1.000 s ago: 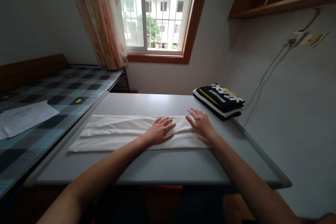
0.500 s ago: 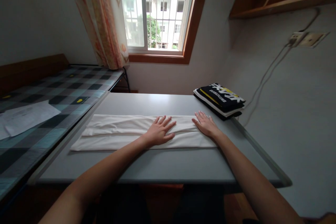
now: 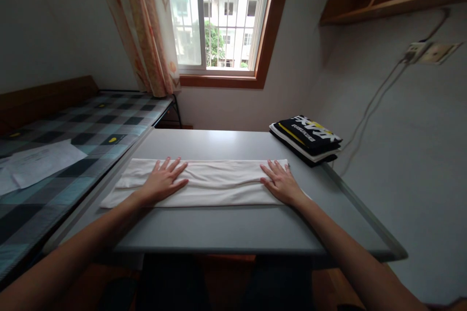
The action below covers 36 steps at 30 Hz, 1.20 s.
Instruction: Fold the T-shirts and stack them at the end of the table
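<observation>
A white cloth garment point(image 3: 222, 189), folded into a long strip, lies across the table in front of me. My left hand point(image 3: 164, 183) rests flat on its left part with the fingers spread. Over the right end, my right hand point(image 3: 281, 182) lies palm down, fingers apart. Neither hand grips the fabric. Small wrinkles run along the strip between the hands, and a lengthwise fold edge shows. What kind of garment it is, I cannot tell.
A stack of folded dark and white clothes point(image 3: 306, 138) sits at the table's back right corner. The grey table point(image 3: 219, 231) stands beside a bed with a checked cover point(image 3: 120, 119), where papers point(image 3: 44, 163) lie. Cables point(image 3: 372, 102) hang on the right wall.
My left hand has slid left along the cloth, from its middle to its left part. My right hand has shifted slightly down and stays on the right end.
</observation>
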{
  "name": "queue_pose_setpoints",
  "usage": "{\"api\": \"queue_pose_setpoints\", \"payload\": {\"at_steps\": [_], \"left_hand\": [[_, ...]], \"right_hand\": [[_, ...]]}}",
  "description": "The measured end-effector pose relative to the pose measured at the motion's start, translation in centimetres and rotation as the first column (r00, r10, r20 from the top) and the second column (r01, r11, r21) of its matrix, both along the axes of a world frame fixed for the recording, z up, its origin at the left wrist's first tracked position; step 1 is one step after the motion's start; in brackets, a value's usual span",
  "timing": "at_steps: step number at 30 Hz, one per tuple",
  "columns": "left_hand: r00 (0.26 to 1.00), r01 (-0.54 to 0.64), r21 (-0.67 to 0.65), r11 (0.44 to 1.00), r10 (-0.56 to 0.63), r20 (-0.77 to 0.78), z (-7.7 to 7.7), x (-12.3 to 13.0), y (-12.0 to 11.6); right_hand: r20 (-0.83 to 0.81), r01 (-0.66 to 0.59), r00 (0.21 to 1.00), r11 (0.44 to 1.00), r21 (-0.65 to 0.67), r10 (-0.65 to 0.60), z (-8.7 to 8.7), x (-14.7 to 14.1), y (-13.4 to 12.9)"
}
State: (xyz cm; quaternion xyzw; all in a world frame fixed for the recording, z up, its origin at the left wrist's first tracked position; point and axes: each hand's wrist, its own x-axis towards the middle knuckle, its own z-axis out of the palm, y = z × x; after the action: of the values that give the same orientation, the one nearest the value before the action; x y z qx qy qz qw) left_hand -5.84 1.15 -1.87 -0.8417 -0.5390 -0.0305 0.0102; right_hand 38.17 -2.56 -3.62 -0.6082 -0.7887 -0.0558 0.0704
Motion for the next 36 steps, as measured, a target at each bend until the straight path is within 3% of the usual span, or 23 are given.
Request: {"api": "queue_pose_setpoints", "payload": {"at_steps": [4,11,25,29,32,34,36], "left_hand": [[0.987,-0.162,-0.039,0.986,0.162,-0.018,-0.2,-3.4,-0.2],[0.981,-0.193,-0.055,0.980,0.193,-0.006,-0.5,-3.3,1.0],[0.979,-0.198,-0.094,0.976,0.192,-0.073,-0.4,-4.1,10.0],[0.970,-0.238,-0.100,0.966,0.231,-0.071,-0.1,-3.1,10.0],[0.953,-0.303,-0.123,0.945,0.301,-0.034,0.1,-1.0,8.9],[0.964,-0.262,-0.115,0.958,0.265,0.012,0.3,1.1,8.0],[0.990,-0.125,-0.044,0.991,0.127,0.055,0.7,3.7,7.0]], "right_hand": [[-0.008,0.013,1.000,1.000,-0.026,-0.013,0.0,0.0,0.2],[-0.026,0.020,0.999,0.999,-0.027,-0.021,0.0,0.3,1.3],[-0.038,0.064,0.997,0.997,-0.045,-0.066,0.6,-0.4,8.4],[-0.043,0.054,0.998,0.998,0.011,-0.054,0.4,-0.2,8.3],[-0.049,0.015,0.999,0.990,0.142,-0.009,0.7,-0.6,7.6],[-0.045,-0.070,0.996,0.970,0.233,0.083,1.3,-1.6,7.2],[-0.020,-0.184,0.980,0.944,0.273,0.197,2.1,-3.2,6.9]]}}
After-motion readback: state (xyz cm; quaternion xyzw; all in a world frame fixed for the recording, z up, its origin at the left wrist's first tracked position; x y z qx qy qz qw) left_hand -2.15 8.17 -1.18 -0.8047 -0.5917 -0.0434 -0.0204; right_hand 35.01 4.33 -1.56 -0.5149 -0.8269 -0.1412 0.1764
